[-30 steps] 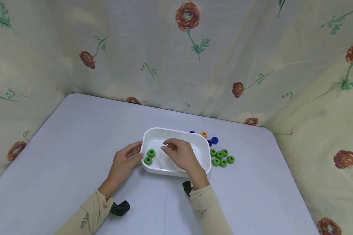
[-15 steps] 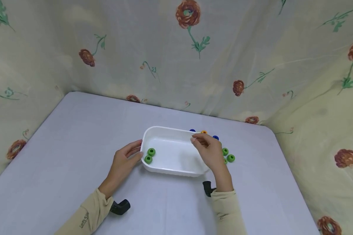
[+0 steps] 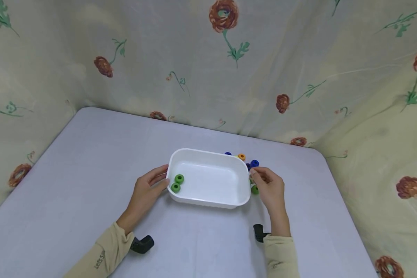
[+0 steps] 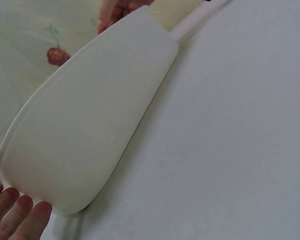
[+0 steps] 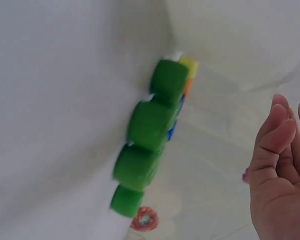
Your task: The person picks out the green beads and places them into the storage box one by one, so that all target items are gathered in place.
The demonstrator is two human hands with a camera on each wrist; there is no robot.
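A white plastic tray (image 3: 212, 185) sits on the table with two green beads (image 3: 179, 178) (image 3: 175, 187) at its left end. My left hand (image 3: 147, 191) rests at that end, thumb at the rim; the left wrist view has its fingertips (image 4: 37, 217) against the outer wall. Just past the tray's right end, my right hand (image 3: 271, 189) is above a group of green beads (image 3: 255, 189), covering most of them. In the right wrist view, several green beads (image 5: 150, 125) show beside the right hand (image 5: 282, 175), whose bent fingers hold nothing visible.
Blue beads (image 3: 255, 163), an orange bead (image 3: 241, 156) and a partly hidden yellow one lie behind the tray's right corner. A flowered cloth (image 3: 194, 69) hangs along the table's far edge. Black curved pieces (image 3: 142, 244) stick out at both wrists.
My right hand has moved right, from over the tray's middle to above the green beads outside it. The left hand and the two beads in the tray stay put.
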